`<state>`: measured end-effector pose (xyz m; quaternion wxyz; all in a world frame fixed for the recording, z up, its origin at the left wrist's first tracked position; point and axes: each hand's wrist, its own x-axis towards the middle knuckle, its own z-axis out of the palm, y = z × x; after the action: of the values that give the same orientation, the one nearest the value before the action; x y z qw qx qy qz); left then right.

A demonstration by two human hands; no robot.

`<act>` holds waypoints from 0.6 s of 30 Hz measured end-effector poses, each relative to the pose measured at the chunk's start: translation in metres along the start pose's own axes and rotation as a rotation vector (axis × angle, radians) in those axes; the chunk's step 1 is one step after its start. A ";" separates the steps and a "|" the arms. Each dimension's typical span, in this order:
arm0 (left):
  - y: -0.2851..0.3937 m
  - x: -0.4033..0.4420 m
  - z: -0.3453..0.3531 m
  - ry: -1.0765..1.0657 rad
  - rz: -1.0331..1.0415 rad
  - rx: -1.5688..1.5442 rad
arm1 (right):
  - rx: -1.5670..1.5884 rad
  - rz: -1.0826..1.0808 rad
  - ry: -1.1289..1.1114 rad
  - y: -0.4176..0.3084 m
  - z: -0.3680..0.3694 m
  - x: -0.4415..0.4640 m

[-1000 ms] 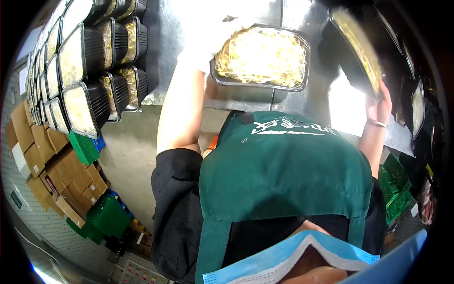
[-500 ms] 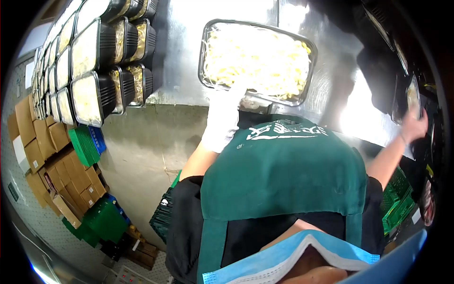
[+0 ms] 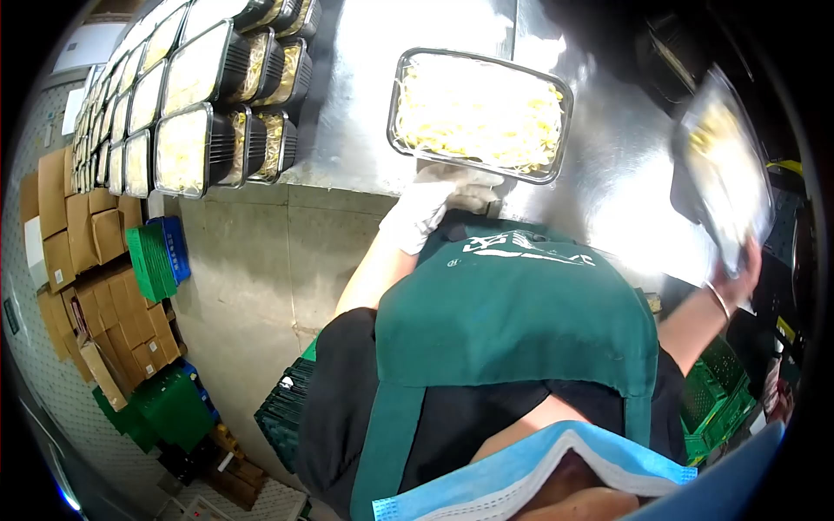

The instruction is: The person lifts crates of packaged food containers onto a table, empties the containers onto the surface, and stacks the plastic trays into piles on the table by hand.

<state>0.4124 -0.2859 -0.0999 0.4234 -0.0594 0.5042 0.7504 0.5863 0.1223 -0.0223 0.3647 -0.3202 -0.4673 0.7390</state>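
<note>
A black tray of bean sprouts (image 3: 478, 113) stands on the metal table in front of me. My left hand (image 3: 443, 195), in a white glove, is at the tray's near edge, with its fingers under the rim and wrapped against it. At the right, my bare right hand (image 3: 738, 278) grips the near end of a film-covered tray of sprouts (image 3: 725, 165), which is tilted up on its side. A bracelet sits on that wrist.
Many packed trays (image 3: 182, 152) are stacked at the left end of the metal table (image 3: 347, 130). Cardboard boxes (image 3: 95, 234), green crates (image 3: 150, 263) and another green crate (image 3: 717, 391) stand lower down. Dark equipment lines the right side.
My right hand reached to the far right, and now holds a film-covered tray nearer to me. My left hand moved from the tray's left side to its near edge.
</note>
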 end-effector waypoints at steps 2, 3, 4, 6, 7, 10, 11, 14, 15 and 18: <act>-0.004 0.008 0.000 -0.030 0.004 -0.292 | -0.070 0.150 -0.360 0.049 0.058 -0.017; -0.007 0.012 -0.002 -0.032 0.052 -0.267 | -0.196 0.022 -0.354 0.054 0.140 -0.066; -0.009 0.013 -0.001 0.009 0.023 -0.242 | -0.264 0.077 -0.478 0.076 0.158 -0.069; -0.012 0.021 -0.007 -0.042 0.319 0.217 | -0.190 0.215 -0.723 0.121 0.171 -0.067; -0.006 0.021 -0.003 -0.024 0.493 0.351 | -0.203 0.197 -0.708 0.116 0.191 -0.078; 0.012 0.034 -0.010 0.087 0.211 -0.336 | -0.199 0.150 -0.715 0.119 0.233 -0.073; 0.018 0.053 -0.017 0.155 0.235 -0.367 | -0.187 0.152 -0.680 0.114 0.259 -0.074; 0.061 0.115 -0.051 0.292 0.274 -0.153 | -0.187 0.046 -0.683 0.137 0.323 -0.039; 0.078 0.141 -0.065 0.314 0.276 -0.128 | -0.217 -0.010 -0.670 0.150 0.348 -0.018; 0.143 0.205 -0.105 0.332 0.326 -0.135 | -0.376 -0.083 -0.606 0.163 0.432 0.022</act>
<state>0.1476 -0.2718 -0.1548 0.2030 -0.1279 0.5184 0.8208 0.1835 -0.1053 -0.0208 0.1742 -0.1287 -0.6945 0.6861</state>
